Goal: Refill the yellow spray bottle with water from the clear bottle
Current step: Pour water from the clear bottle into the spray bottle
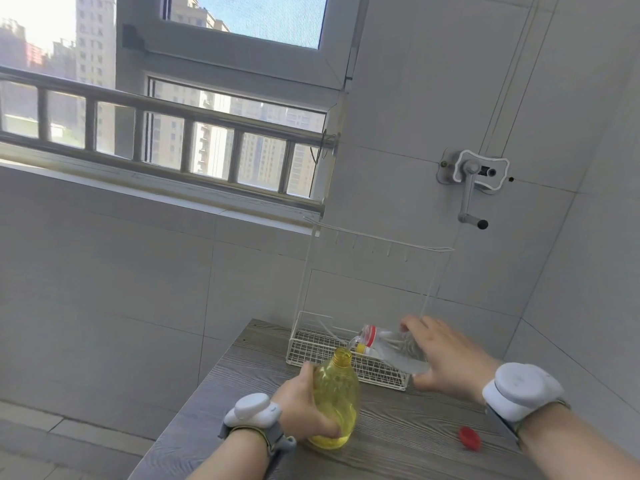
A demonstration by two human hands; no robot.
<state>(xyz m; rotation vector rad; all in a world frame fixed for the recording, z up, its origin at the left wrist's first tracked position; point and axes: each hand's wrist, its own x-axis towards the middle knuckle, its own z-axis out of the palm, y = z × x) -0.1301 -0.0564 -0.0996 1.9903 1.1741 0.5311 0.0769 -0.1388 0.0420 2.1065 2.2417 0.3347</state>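
The left hand (304,407) has its grip curled tight around the belly of the yellow spray bottle (337,393), holding it upright, mouth open, seemingly resting on the grey wooden worktop (398,445). The right hand (446,358) clasps the clear bottle (394,344), fingers over and thumb beneath, tipped almost sideways with its neck just above the yellow mouth. A red cap (470,437) lies near the right wrist. A white wire basket (311,344) stands behind both bottles.
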